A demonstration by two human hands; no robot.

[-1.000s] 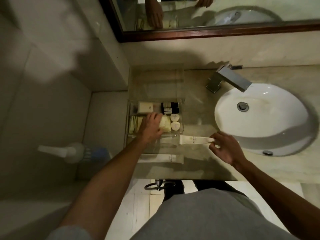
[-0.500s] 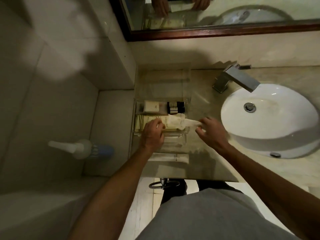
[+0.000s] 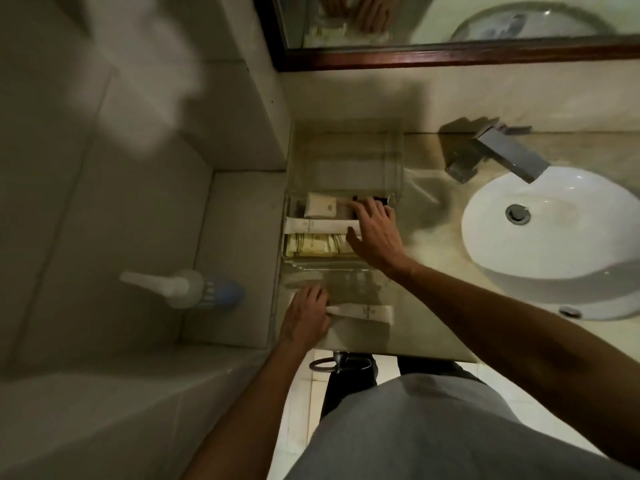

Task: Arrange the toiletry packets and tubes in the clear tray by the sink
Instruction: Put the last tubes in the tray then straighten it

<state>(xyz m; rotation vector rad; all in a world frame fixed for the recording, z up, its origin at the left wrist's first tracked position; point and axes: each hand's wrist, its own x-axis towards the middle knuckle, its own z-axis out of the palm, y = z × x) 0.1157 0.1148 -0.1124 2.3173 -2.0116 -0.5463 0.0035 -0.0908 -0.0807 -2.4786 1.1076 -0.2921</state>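
The clear tray point(image 3: 398, 174) stands on the counter left of the sink. Inside lie a small white box packet point(image 3: 320, 206), a long white packet point(image 3: 318, 225) set crosswise, and yellowish striped packets point(image 3: 313, 244). My right hand point(image 3: 375, 232) lies flat over the long packet's right end with its fingers spread, covering dark items at the tray's right side. In front of the tray a second long white packet point(image 3: 369, 311) lies on the counter. My left hand point(image 3: 306, 313) has its fingers closed over that packet's left end.
A white basin point(image 3: 568, 237) with a square metal faucet point(image 3: 502, 154) sits to the right. A wood-framed mirror point(image 3: 450, 57) hangs above. A white and blue spray bottle point(image 3: 187, 289) rests on the tiled ledge at left. The counter's front edge point(image 3: 398, 355) is near my body.
My right hand carried the long white packet into the tray and laid it crosswise. My left hand left the tray and moved down onto the second packet on the counter.
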